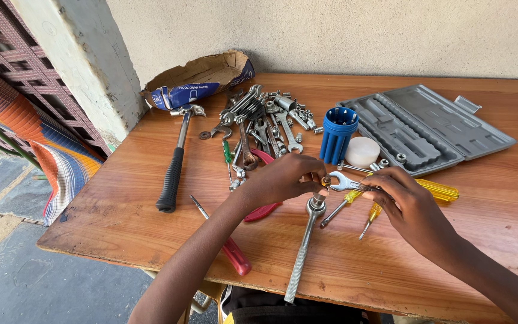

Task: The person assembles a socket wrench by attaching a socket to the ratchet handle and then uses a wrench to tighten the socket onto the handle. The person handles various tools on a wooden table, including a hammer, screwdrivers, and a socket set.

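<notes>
Left hand [283, 179] pinches a small nut [325, 180] atop the ratchet handle [304, 243], which lies near the table's [121, 210] near edge. Right hand [409, 207] grips an open-end spanner [346, 183], its jaw at the nut. Claw hammer [175, 156] lies left; grey tool case [427, 129] open, far right.

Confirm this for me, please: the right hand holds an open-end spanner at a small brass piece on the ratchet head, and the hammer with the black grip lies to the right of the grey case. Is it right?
Not quite. In the head view the hammer lies far left of the grey case, near the torn cardboard box. The rest stands: the right hand holds the spanner at the small brass piece on the ratchet.
</notes>
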